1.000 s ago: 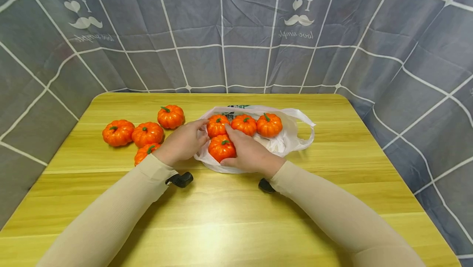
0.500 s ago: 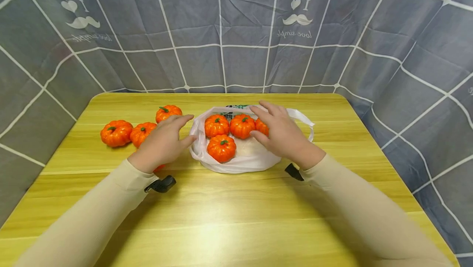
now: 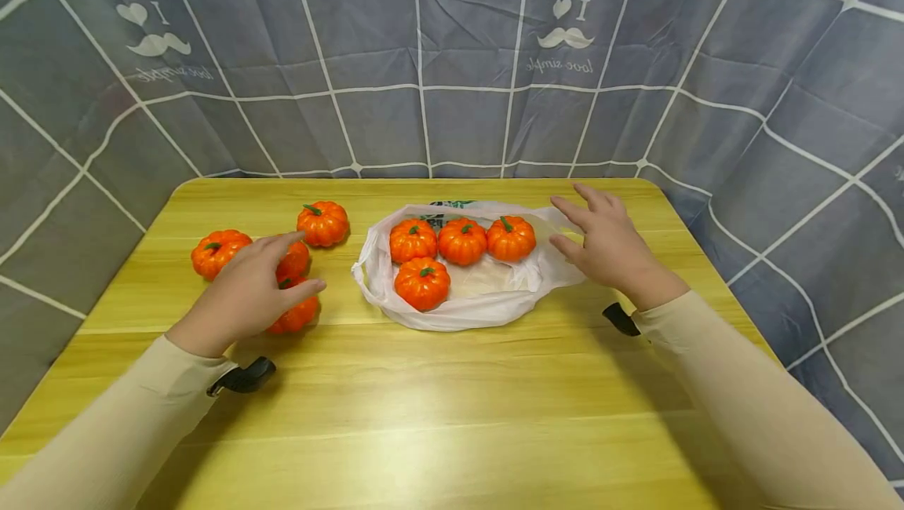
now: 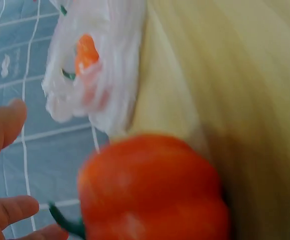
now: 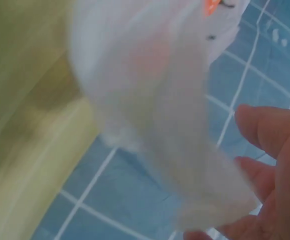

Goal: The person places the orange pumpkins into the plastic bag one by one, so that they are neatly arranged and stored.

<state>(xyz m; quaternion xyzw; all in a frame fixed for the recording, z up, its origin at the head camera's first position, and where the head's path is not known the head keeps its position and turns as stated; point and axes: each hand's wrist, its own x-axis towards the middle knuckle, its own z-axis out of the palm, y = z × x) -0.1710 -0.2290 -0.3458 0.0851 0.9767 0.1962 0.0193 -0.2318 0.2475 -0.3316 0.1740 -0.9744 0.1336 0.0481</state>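
Note:
My left hand hovers with spread fingers over small orange pumpkins left of the bag, partly hiding them. In the left wrist view one pumpkin with a green stem is close beside the fingers. A white plastic bag lies with its mouth open at the middle of the table. Several pumpkins show inside it: a row at the back and one pumpkin in front. Beside the bag's right end is my right hand, thumb and fingers apart. The right wrist view shows the bag's blurred handle close to those fingers.
Another pumpkin stands behind the left group, and one more lies at its far left. The wooden table ends at the back against a grey checked curtain.
Both hands have come away from the pumpkins in the bag and moved apart. The left hand went left over the loose pumpkins, the right hand went right past the bag's end.

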